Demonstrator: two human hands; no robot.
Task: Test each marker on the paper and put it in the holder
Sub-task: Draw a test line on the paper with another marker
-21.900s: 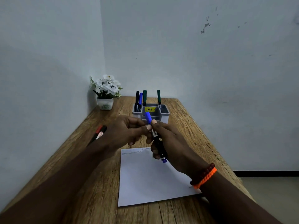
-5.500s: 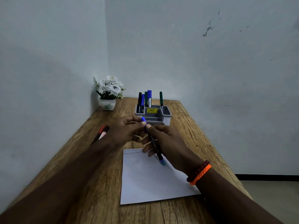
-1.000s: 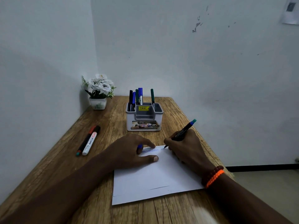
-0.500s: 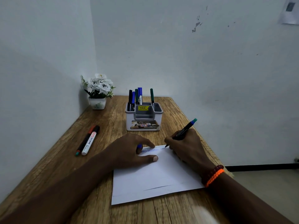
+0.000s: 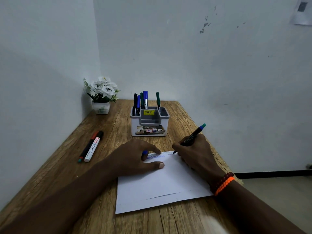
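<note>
A white sheet of paper (image 5: 157,186) lies on the wooden table (image 5: 70,174). My right hand (image 5: 194,152) grips a black marker (image 5: 192,136) with a blue-green end, its tip touching the paper's top edge beside a zigzag line (image 5: 158,156). My left hand (image 5: 133,157) rests on the paper with index finger and thumb stretched out, and pinches a blue cap (image 5: 144,152) between its curled fingers. The grey and white holder (image 5: 134,126) stands behind the paper with several markers (image 5: 143,102) upright in it.
Two more markers (image 5: 91,146), one red-and-black and one white, lie side by side on the table to the left. A small pot of white flowers (image 5: 102,95) stands in the back left corner. Walls close the table on the left and behind.
In the last second the marker tip has crept slightly to the right along the paper's top edge, lengthening the zigzag. My left hand has stayed in place on the paper.
</note>
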